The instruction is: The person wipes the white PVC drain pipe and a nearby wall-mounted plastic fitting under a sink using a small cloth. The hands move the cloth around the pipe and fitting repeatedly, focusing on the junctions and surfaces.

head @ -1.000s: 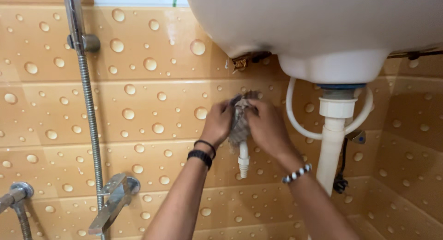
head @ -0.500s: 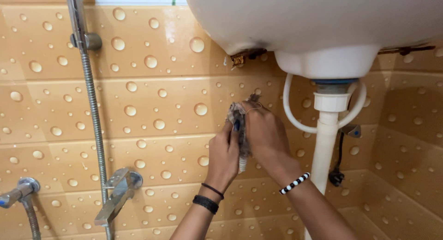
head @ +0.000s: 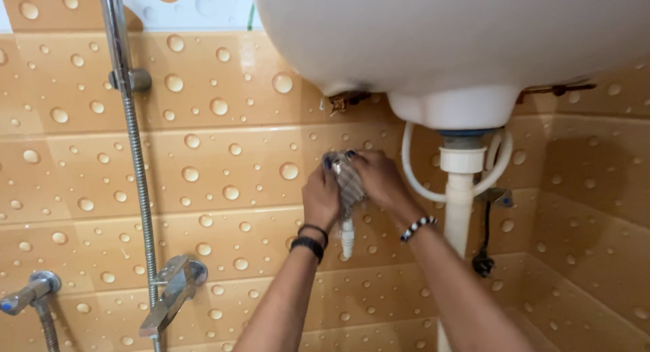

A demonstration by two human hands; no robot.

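Both my hands are up at the orange tiled wall under a white wash basin (head: 433,34). My left hand (head: 321,196) and my right hand (head: 378,179) press a small checked grey cloth (head: 348,183) around a wall tap. Only the tap's white spout (head: 347,238) shows, hanging below the cloth. My left wrist carries two dark bands, my right wrist a black-and-white bead bracelet.
A white drain pipe (head: 459,203) drops from the basin, with a white hose (head: 413,172) looping beside it. A metal shower hose (head: 139,183) hangs at the left above a chrome tap (head: 172,291). Another chrome fitting (head: 30,294) sits at the far left. A corner wall stands at the right.
My left hand slid down beside the cloth, then came back up onto it. The view has shifted, so the basin and hands sit further left and lower in the frame.
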